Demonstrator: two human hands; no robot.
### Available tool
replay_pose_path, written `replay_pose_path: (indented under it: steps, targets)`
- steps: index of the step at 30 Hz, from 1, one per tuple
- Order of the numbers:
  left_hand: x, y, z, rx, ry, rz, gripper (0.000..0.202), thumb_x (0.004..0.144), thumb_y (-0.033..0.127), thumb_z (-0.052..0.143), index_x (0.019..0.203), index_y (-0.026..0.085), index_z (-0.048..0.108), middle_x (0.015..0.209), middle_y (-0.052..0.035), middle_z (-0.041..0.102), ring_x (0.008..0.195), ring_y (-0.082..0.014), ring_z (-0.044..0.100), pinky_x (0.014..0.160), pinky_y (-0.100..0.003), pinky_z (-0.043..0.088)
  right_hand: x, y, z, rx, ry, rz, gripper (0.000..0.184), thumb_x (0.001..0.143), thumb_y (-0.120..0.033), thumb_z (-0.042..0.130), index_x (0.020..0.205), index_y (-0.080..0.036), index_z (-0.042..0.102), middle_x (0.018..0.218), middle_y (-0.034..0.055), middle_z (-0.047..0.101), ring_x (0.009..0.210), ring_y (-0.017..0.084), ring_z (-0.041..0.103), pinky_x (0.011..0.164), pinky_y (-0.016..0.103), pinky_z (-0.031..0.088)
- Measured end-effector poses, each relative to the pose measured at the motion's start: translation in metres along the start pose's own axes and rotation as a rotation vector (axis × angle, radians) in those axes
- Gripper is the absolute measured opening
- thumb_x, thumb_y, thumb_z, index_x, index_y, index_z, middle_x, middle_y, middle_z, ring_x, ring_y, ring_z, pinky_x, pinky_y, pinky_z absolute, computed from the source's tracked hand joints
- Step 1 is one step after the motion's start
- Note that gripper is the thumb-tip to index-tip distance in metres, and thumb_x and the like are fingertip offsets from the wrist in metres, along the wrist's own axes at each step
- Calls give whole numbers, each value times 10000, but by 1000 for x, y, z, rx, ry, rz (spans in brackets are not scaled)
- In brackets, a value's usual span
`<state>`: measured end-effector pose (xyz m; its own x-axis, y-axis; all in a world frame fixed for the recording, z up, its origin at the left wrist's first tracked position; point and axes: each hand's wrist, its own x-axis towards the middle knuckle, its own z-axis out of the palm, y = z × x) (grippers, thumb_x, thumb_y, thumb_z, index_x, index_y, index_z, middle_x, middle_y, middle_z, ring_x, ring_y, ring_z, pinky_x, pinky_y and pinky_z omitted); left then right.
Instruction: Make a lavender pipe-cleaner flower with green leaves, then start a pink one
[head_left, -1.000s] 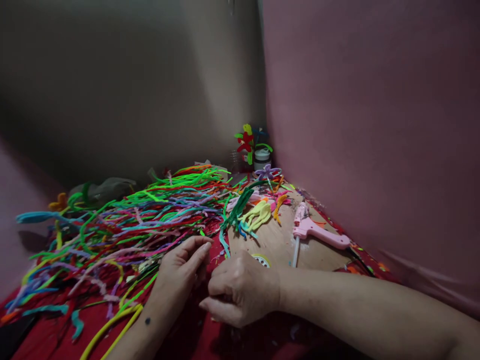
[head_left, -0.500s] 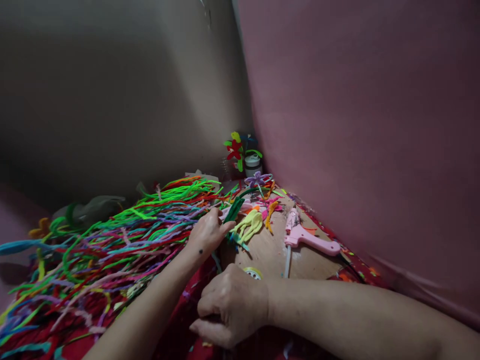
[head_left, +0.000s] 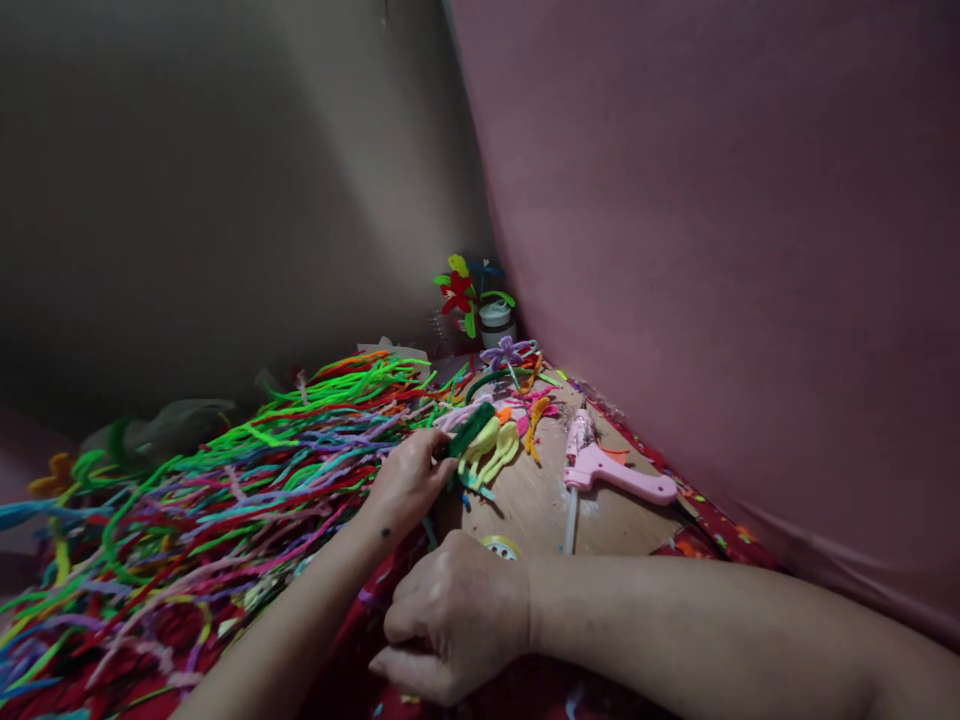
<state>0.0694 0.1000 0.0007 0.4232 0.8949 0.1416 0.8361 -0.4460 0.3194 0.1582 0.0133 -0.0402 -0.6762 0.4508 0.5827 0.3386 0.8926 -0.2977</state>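
Observation:
My left hand (head_left: 411, 476) is closed with thumb and fingers pinched on the near end of a dark green pipe-cleaner piece (head_left: 472, 430), folded like a leaf. That piece leans over pale yellow pipe-cleaner loops (head_left: 499, 450) lying on a brown board. Closer to me, my right hand (head_left: 459, 615) is curled with its fingers bent in and the thumb below. What it holds, if anything, is hidden. Just beyond its knuckles, a round yellow-rimmed item with holes (head_left: 501, 547) shows in part.
A pink glue gun (head_left: 615, 475) with a glue stick lies on the brown board (head_left: 525, 515). Many loose coloured pipe cleaners (head_left: 255, 470) spread across the left. A purple flower (head_left: 508, 352), a red flower (head_left: 457, 292) and a white-lidded container (head_left: 496, 318) stand toward the wall corner.
My left hand has tilted the dark green piece lower, over the yellow loops. My right hand stays curled in nearly the same place. The whole view has shifted slightly.

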Motion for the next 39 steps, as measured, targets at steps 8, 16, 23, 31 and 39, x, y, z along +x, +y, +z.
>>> replay_pose_path:
  steps: [8,16,23,31,39]
  targets:
    - [0,-1,-5,48,-13,129,323,847,389,420,976,208,654,974,-77,664,906,-213,600,794,-306,443,0,0,2,9,12,-3,315,781,-354,474,517,-189,526,519,-8,615,550,117,588,427,226,327]
    - [49,-5,-3,195,70,36,278,790,285,469,971,197,659,1035,-97,630,934,-227,594,804,-297,426,-1,1,3,10,3,-12,308,782,-352,471,532,-189,546,537,-7,631,558,132,609,420,238,352]
    - [73,-2,13,210,2,5,183,727,283,512,704,189,668,816,-110,662,830,-254,609,700,-304,412,1,3,1,-11,-5,-13,297,779,-354,480,533,-194,528,547,-13,634,576,127,606,436,239,360]
    - [73,-8,-14,-29,16,-39,194,670,332,538,661,172,648,546,-4,566,603,-172,528,548,-255,323,1,1,-1,0,-30,5,262,760,-336,497,547,-192,547,576,-16,655,609,127,614,424,245,330]
    - [66,-6,-24,-507,-208,-175,240,577,380,635,617,158,555,452,56,443,380,-71,367,400,-207,266,0,1,-2,-8,-67,15,253,779,-339,495,596,-191,586,624,-7,678,637,131,620,438,246,317]
